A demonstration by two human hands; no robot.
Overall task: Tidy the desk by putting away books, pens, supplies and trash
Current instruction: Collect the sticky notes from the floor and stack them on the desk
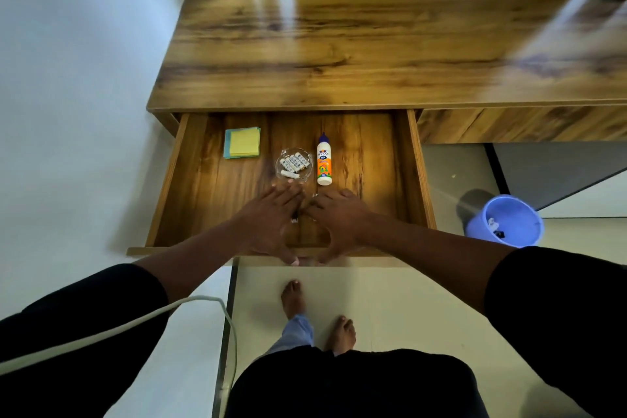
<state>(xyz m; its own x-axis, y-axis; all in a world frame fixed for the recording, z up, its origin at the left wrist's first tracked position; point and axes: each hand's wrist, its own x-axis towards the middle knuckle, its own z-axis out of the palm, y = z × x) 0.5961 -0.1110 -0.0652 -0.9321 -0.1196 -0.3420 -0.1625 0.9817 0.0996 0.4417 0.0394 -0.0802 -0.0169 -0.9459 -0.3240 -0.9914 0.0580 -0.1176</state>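
While the desk top [373,44] is seen bare, supplies are stowed beyond the fingertips: sticky notes [242,142], batteries dish [293,164], glue bottle [324,161]; left hand [271,224] and right hand [334,220] are laid flat, fingers relaxed, over something small and unclear; drawer [420,173] closing is judged left.

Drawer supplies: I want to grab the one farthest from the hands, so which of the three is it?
The sticky notes, the yellow-and-blue pad at the drawer's back left. The battery dish and glue bottle lie nearer both hands.

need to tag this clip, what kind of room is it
Probably a home study or bedroom corner: a wooden desk with its drawer open on sticky notes and glue, a wastebasket beside it.
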